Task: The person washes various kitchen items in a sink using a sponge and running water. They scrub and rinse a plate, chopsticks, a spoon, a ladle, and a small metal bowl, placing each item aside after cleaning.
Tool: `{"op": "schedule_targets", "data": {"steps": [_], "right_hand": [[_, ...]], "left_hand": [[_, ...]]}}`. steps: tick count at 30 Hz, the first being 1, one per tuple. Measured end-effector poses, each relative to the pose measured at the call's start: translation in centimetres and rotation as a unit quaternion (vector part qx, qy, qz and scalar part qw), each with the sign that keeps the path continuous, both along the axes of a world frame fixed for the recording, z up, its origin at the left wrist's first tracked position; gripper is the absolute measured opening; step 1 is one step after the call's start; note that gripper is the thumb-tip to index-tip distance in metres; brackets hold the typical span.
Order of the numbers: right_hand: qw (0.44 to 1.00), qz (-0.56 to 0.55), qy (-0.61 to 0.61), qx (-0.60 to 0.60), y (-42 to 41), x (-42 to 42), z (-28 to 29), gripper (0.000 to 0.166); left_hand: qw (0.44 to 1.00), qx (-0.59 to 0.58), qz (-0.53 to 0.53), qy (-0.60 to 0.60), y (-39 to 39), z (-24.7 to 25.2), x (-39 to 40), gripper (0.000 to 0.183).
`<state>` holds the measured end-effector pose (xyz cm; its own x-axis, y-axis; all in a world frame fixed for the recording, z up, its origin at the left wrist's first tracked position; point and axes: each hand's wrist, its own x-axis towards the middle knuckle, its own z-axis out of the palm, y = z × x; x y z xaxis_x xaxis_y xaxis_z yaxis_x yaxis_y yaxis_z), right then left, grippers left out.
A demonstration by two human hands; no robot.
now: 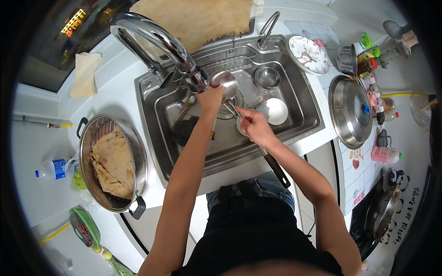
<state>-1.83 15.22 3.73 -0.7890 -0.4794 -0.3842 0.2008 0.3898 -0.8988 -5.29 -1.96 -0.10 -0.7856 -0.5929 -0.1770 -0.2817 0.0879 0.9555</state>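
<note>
Over the stainless steel sink (pixel 221 148), my right hand (pixel 255 126) grips the metal shaft of a ladle (pixel 225 81) with a dark handle, which points down towards my body. My left hand (pixel 211 98) is at the rim of the ladle's bowl, below the chrome faucet (pixel 197 77); its fingers are partly hidden. A small metal bowl (pixel 267 78) and a white bowl (pixel 277 111) lie in the sink to the right. Under my left forearm lies a dark scouring pad (pixel 185 131), beside some thin sticks.
A large steamer pot (pixel 140 165) holding flatbread or cloth stands left of the sink. On the right are a patterned plate (pixel 308 55), a domed metal lid (pixel 348 110) and several bottles. A smaller faucet (pixel 264 41) rises at the sink's back edge.
</note>
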Motion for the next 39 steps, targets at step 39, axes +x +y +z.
{"op": "schedule_targets", "data": {"steps": [39], "right_hand": [[0.877, 0.064, 0.389, 0.274, 6.8, -10.5, -18.9, 0.018]], "left_hand": [[0.708, 0.703, -0.045, -0.043, -3.3, -3.6, 3.6, 0.034]]}}
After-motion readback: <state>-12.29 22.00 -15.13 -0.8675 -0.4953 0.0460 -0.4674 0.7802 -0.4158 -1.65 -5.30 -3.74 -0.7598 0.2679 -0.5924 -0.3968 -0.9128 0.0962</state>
